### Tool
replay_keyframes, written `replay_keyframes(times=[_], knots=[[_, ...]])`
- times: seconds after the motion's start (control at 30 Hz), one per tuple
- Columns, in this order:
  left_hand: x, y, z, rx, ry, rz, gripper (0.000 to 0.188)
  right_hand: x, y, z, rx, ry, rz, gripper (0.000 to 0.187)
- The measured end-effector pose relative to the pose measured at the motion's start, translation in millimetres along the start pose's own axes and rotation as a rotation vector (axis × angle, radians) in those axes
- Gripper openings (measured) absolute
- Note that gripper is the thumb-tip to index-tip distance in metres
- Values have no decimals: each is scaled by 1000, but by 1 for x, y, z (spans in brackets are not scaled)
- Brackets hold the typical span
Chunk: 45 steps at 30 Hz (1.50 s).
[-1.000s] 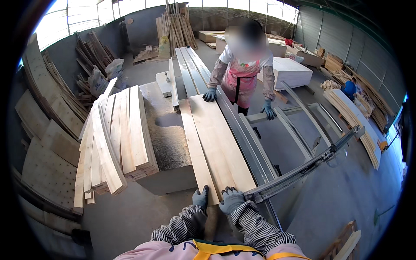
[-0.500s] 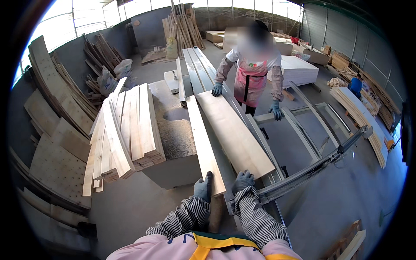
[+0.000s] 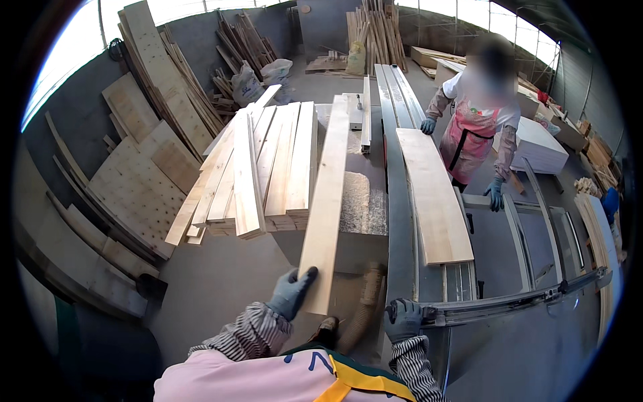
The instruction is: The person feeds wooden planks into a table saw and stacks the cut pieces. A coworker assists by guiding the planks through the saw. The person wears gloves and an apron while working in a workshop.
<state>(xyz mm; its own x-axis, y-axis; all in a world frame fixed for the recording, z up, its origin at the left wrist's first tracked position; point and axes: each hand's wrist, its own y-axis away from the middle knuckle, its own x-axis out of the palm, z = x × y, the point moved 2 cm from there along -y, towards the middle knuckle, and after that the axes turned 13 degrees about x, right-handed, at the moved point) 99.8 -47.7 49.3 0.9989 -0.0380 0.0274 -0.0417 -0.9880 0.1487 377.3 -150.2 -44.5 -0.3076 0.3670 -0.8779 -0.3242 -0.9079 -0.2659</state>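
My left hand (image 3: 291, 293), in a grey-blue glove, grips the near end of a long narrow wooden board (image 3: 325, 201). The board slants over the dusty saw table (image 3: 368, 221), its far end beside the stack of planks. My right hand (image 3: 404, 320), gloved alike, has its fingers curled over the near end of a metal rail (image 3: 495, 308). Ahead of it a wider wooden board (image 3: 437, 201) lies flat on the long sliding table (image 3: 396, 167), touched by neither of my hands.
A plank stack (image 3: 268, 167) stands left. A co-worker (image 3: 479, 120) at the right has one gloved hand near the wide board's far end, the other on the metal frame (image 3: 526, 234). A ribbed hose (image 3: 367, 295) runs below the saw. Sheets (image 3: 140, 181) lean on the left wall.
The narrow board has moved left, away from the wide board, with my left hand on it. My right hand has left the wide board's near end for the rail. The view has turned left.
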Motion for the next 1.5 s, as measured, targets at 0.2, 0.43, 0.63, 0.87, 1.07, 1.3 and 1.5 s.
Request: replay_keyframes(times=[0.2,0.43,0.63,0.87,1.07,1.3,1.5], knots=[[-123,-83,-94,301,-141,-283,26,21,-65,6,-7,75,-41,44],[-201,-182,-68,261,-333,-492,30,56,-180,-2,86,85,42,54],[-237,-190,-35,188,-521,-432,39,63,-224,20,145,18,-12,76],[-210,-162,-53,189,-621,-384,41,82,-146,41,162,-131,61,66],[-191,-159,-75,27,-876,-177,49,93,-98,33,213,-126,139,62],[-217,-169,-60,41,-1000,-138,50,83,-45,22,362,-120,220,63],[-173,-143,-90,67,-1500,-240,56,81,20,-13,511,-119,284,63]])
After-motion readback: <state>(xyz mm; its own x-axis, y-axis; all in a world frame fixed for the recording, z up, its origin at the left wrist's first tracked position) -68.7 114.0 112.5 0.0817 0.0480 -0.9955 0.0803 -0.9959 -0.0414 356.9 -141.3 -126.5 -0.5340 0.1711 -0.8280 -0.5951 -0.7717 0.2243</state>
